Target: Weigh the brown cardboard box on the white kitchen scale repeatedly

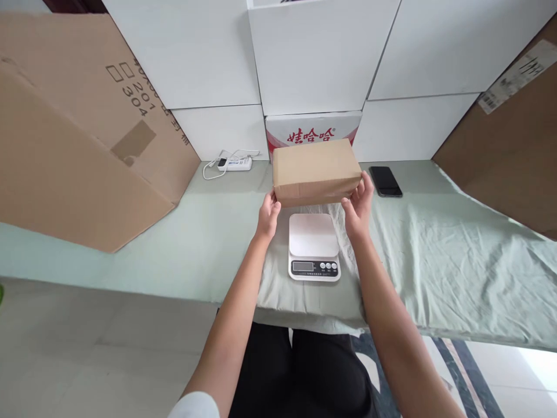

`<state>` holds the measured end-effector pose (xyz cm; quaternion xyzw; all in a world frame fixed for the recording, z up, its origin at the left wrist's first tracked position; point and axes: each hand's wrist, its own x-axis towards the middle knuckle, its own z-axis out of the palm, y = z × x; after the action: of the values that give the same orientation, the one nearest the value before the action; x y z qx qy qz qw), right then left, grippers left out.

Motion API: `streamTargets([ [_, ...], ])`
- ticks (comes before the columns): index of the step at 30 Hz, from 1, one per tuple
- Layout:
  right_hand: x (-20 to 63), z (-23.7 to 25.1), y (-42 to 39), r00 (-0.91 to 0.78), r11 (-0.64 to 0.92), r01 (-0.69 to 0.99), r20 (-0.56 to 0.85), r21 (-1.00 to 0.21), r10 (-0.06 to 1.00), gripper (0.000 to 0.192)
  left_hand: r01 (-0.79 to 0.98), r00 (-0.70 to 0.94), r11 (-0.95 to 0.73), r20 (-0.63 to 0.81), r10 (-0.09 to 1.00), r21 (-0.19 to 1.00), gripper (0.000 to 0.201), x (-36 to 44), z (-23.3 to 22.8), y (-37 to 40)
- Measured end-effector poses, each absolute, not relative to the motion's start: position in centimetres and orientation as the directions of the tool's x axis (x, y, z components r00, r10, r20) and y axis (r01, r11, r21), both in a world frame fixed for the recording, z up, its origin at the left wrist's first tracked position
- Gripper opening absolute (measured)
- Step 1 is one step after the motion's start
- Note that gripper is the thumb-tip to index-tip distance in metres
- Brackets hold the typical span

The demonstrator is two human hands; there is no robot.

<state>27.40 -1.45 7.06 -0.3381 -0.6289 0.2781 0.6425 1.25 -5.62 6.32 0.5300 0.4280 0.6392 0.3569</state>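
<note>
A closed brown cardboard box (315,165) is held between my two hands, slightly tilted, just beyond the scale. My left hand (268,216) grips its lower left corner, thumb on the near side. At the lower right corner my right hand (360,204) has its fingers wrapped round the edge. Closer to me lies a white digital kitchen scale (313,238) with a bare platform, a small display and a few buttons at its front. I cannot make out any reading on the display. The fingers under the box are partly hidden.
The table has a pale green cloth (209,232), wrinkled at right. A black phone (385,181) lies right of the box, a white power strip (235,164) with cable at back left. Large cardboard panels (78,128) flank both sides. A white-and-red carton (313,126) stands behind.
</note>
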Motion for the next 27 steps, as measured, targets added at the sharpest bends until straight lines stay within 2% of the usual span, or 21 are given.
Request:
streamTargets([
  [5,26.6,3.7,1.0,0.06,0.577,0.028,0.578,-0.816,0.814,0.09,0.01,-0.185,-0.335,0.331,0.925,0.942,0.097,0.6,4.4,-3.3],
  [9,26.6,2.9,1.1,0.077,0.563,0.017,0.562,-0.826,0.823,0.086,0.025,-0.162,-0.312,0.312,0.936,0.95,0.094,0.5,3.8,-3.3],
  [17,26.6,2.5,1.4,0.141,0.496,-0.038,0.486,-0.868,0.862,0.066,0.034,-0.164,-0.246,0.248,0.955,0.969,0.096,0.6,3.5,-3.2],
  [23,27.1,2.2,1.1,0.175,0.47,-0.061,0.454,-0.881,0.874,0.085,0.046,-0.309,-0.202,0.206,0.928,0.978,0.1,-0.3,2.6,-2.5],
  [27,27.1,2.0,1.1,0.156,0.423,-0.059,0.41,-0.904,0.898,0.092,0.073,-0.254,-0.194,0.207,0.945,0.978,0.097,-0.1,2.8,-2.8],
])
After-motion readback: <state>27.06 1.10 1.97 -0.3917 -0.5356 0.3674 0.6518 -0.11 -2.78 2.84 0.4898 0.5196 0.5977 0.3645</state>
